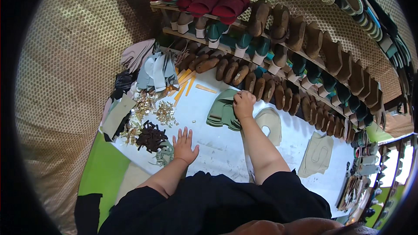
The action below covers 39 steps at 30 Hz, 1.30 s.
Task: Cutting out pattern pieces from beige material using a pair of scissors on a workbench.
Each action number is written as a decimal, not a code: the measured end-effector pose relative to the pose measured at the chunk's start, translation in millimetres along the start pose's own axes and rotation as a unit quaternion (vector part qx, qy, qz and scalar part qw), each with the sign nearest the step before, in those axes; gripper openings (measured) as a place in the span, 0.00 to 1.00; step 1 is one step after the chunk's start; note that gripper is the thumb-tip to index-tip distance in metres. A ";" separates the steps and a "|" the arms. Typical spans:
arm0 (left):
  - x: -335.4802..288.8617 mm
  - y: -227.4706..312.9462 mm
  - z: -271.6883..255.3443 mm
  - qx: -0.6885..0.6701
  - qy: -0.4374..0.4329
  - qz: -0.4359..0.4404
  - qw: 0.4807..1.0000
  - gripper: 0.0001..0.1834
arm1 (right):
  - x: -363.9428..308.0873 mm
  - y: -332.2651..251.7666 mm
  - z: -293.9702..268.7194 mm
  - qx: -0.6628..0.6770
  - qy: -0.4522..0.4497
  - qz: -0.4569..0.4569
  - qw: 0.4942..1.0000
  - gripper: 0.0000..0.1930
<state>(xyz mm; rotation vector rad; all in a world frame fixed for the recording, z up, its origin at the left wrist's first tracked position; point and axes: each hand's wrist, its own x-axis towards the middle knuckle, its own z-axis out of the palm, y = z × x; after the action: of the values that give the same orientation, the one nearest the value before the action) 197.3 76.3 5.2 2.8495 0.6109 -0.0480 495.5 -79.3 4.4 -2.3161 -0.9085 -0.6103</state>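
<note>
My left hand (184,149) rests flat on the white tabletop (215,148), fingers spread and holding nothing. Beside it lie a heap of short dark brown strips (151,137) and a small tangle of grey-green strips (164,154). Farther across the table, my right hand (244,104) has its fingers curled at the right edge of a stack of green cut shoe pieces (221,112); its fingertips are partly hidden. Just right of that wrist sits a beige cut piece (273,122) with an opening in it. Small gold-coloured metal fittings (166,113) are piled to the left of the green stack.
Wooden shoe lasts (241,75) line the table's far edge, below shelves with more lasts and red slippers (204,2). Orange strips (190,85) and grey cut pieces (157,73) lie at the far left. Another beige stack (317,154) is at the right.
</note>
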 end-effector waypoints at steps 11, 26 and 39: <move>-3.3 -0.3 3.0 -0.011 0.005 0.002 1.000 0.44 | -21.0 -51.7 -96.7 0.093 0.022 -0.090 0.991 0.10; -14.6 -11.5 -3.2 -0.038 -0.005 0.016 0.999 0.42 | -79.0 -178.7 -254.9 0.130 -0.186 0.034 0.973 0.10; -89.6 -33.7 -94.7 0.100 -0.135 0.512 0.842 0.43 | -180.9 -254.0 -230.2 -0.054 -0.222 0.069 0.971 0.14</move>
<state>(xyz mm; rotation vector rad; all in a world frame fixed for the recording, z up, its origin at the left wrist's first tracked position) 100.3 91.8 97.3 2.8717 -1.0423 -0.3300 146.2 -158.2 152.6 -2.6434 -0.9112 -0.0791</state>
